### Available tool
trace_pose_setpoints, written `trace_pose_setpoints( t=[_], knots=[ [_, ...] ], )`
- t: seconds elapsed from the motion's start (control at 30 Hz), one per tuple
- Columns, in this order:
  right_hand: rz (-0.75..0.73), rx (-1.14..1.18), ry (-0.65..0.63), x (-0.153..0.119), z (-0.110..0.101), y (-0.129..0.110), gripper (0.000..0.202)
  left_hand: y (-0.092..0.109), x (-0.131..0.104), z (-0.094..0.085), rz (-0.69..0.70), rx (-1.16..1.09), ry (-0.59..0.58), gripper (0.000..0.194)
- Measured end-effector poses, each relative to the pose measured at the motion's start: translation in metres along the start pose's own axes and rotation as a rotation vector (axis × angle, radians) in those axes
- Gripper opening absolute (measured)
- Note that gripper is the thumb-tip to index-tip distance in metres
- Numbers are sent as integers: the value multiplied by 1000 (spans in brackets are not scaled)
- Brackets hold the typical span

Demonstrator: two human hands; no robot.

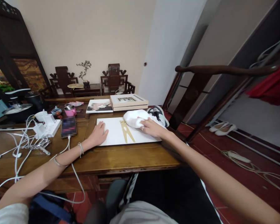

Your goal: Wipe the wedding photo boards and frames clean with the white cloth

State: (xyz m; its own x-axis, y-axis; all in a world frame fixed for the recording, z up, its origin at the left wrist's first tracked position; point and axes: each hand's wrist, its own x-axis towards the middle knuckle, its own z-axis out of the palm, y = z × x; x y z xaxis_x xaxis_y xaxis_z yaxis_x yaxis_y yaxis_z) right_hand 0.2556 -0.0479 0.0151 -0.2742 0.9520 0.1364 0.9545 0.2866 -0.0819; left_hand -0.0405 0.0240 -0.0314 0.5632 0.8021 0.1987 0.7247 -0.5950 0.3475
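A flat white box or board with a gold compass-like design lies on the wooden table. My left hand rests with its fingers spread on the left edge of the board, a bracelet and hair tie on its wrist. On the board's right part, my right hand is closed on a bunched white cloth, fluffy like a towel. The cloth covers the upper right area of the board, and part of the fingers is buried in it.
Behind the board lie a picture booklet and a cream box. Sneakers sit beyond its right end. A phone, pink cup, power strip and tangled white cables occupy the left. A wooden chair stands at right.
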Motion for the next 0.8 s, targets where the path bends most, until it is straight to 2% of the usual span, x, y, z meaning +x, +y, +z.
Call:
trace_pose_setpoints(
  t=[0.2,0.3,0.4,0.67,0.73,0.8],
  knots=[
    [-52,108,-34,-95,-6,-14,31,-1,0,2,-2,-22,23,54],
    [5,164,-64,-113,-8,-8,32,0,1,2,-4,-39,31,53],
    [77,161,-90,-94,-10,3,31,2,0,1,-13,-46,31,53],
    [7,102,6,28,-7,24,25,0,0,1,-2,1,5,55],
    [14,98,16,42,-5,27,25,0,0,1,-4,18,-6,57],
    [17,96,17,43,-5,27,24,0,0,1,-10,31,-16,58]
  ],
)
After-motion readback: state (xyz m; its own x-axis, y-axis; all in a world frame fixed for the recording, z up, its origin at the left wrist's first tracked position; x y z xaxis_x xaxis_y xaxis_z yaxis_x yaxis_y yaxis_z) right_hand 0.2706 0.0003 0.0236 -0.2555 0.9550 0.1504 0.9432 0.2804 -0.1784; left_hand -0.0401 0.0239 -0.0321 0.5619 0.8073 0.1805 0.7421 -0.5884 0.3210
